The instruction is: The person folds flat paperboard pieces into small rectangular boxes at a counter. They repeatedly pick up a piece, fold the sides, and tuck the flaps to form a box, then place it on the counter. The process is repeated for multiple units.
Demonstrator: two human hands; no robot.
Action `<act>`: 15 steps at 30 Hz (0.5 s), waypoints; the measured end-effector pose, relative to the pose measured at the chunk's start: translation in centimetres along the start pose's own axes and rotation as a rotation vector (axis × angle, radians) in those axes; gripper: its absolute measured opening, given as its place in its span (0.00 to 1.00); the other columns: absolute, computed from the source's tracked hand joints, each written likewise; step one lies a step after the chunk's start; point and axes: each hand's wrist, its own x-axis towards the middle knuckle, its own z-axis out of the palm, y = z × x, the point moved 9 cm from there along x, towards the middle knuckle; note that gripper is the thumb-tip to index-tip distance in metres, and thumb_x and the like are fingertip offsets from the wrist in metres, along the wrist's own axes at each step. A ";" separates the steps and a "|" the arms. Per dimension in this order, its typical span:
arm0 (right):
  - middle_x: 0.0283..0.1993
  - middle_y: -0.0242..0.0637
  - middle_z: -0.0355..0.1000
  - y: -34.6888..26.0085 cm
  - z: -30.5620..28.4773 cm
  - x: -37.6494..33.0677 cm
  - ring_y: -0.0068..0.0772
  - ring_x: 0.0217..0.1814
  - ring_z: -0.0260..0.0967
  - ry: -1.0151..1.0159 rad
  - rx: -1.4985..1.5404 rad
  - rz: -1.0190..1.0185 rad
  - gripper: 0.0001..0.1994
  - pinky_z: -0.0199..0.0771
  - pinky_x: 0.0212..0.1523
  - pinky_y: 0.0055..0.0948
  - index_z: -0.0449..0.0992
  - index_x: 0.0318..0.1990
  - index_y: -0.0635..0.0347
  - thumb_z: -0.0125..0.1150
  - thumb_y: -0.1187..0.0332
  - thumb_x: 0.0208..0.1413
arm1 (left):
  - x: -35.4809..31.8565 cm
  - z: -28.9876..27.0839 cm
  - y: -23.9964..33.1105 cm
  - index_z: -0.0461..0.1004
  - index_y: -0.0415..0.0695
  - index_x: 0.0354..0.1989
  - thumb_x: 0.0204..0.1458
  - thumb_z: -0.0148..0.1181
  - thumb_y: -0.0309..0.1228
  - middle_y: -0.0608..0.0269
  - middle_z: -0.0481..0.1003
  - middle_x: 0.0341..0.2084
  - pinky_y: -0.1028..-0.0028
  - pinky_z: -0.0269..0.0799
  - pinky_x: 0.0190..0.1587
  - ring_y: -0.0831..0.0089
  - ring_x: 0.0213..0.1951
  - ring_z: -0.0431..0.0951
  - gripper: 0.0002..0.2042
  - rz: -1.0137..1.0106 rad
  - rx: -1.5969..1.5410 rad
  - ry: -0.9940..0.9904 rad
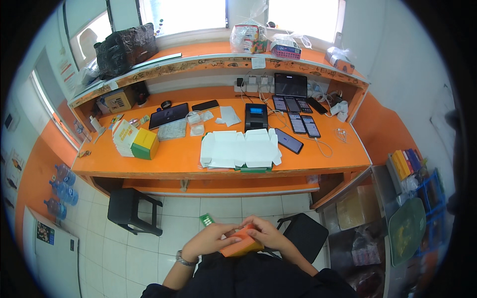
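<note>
Close to my body, above the floor, I hold a small orange and yellow carton (pixel 238 245) between both hands. A green piece with white print (pixel 206 219) sticks out beyond my left hand; whether it belongs to the carton I cannot tell. My left hand (pixel 214 237) grips the carton's left side, with a metal watch on the wrist. Across the right part of the top my right hand (pixel 267 233) has its fingers bent onto the carton. On the orange desk ahead lies a pile of flat, unfolded carton blanks (pixel 238 149), white side up with green edges.
Nested yellow, white and green cartons (pixel 145 143) stand at the desk's left. Several phones (pixel 304 124), a small black printer (pixel 256 116), a laptop (pixel 290 87) and a tablet (pixel 169 115) lie farther back. Black stools (pixel 130 211) (pixel 304 236) flank me; a metal rack (pixel 355 211) stands right.
</note>
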 end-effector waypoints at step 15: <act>0.51 0.42 0.65 -6.9 2.4 0.0 0.48 0.53 0.63 0.495 -0.909 -0.504 0.24 0.63 0.53 0.42 0.71 0.46 0.55 0.71 0.67 0.38 | 0.0 -0.6 -6.3 0.69 0.37 0.44 0.51 0.51 0.25 0.58 0.74 0.39 0.74 0.74 0.39 0.74 0.38 0.75 0.12 0.107 -1.029 0.741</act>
